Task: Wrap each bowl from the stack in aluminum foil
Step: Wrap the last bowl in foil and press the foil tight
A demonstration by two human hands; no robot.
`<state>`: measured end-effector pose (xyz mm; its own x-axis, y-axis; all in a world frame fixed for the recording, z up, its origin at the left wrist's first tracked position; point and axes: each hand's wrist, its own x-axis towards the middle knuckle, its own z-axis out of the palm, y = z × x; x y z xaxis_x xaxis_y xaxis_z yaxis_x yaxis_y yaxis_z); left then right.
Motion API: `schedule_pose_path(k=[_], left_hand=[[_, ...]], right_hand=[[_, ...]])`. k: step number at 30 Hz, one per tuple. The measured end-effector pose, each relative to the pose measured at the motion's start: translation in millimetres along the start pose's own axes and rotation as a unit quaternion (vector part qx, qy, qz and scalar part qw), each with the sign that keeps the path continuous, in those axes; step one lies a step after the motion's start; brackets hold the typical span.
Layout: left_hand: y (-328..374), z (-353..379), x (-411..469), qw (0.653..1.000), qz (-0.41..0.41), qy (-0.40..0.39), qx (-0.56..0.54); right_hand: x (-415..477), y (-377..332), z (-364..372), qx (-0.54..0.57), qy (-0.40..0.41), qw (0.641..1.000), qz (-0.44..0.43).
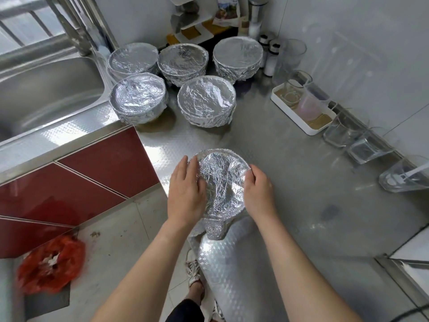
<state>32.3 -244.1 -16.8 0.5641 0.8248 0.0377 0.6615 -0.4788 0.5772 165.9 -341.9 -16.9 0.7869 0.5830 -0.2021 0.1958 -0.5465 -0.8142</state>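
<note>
The foil-covered bowl shows none of its own surface, and fingertips of the right hand vanish over its rim. On the steel counter beside a sink, five wrapped bowls stand behind. The foil-covered bowl sits between the hands: left hand pressing flat, right hand curled round the rim.

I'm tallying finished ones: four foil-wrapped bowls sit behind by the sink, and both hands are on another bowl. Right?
Not quite: the head view shows five foil-wrapped bowls behind by the sink, not four. The left hand and right hand are both on another bowl, as you said.
</note>
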Motion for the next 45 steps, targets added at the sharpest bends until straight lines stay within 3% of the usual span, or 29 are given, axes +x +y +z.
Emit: schedule_pose_path(k=[5,10,15,22,27,33,41,45], left_hand=[[17.5,-1.5,-19.9,0.998,-0.023,0.062,0.001],[8.9,-10.5,-21.1,0.998,-0.046,0.041,0.029],[10.5,-6.9,-3.9,1.000,-0.003,-0.001,0.017],[7.3,2.7,-7.6,1.000,0.008,0.027,0.008],[11.2,5.9,-12.3,0.999,-0.015,0.032,0.009],[12.2,2.0,-19.6,0.995,-0.055,0.079,-0.023],[22.2,3.9,-24.1,0.988,-0.090,0.117,-0.043],[23.5,5.8,-25.4,0.984,-0.103,0.132,-0.054]], right_hand=[[18.2,-2.4,-3.3,-0.076,0.028,0.995,-0.058],[32.4,-17.1,-19.3,-0.061,-0.112,0.985,-0.114],[30.8,-15.4,-16.9,-0.063,-0.066,0.984,-0.151],[36.8,-12.3,-3.6,-0.051,-0.043,0.989,-0.130],[39.2,-16.5,-7.9,-0.087,-0.121,0.981,-0.128],[25.3,5.4,-43.6,0.166,-0.209,0.963,0.021],[-3.5,35.7,-42.1,0.282,-0.179,0.939,0.088],[-15.7,26.2,-34.5,0.210,-0.165,0.962,0.049]])
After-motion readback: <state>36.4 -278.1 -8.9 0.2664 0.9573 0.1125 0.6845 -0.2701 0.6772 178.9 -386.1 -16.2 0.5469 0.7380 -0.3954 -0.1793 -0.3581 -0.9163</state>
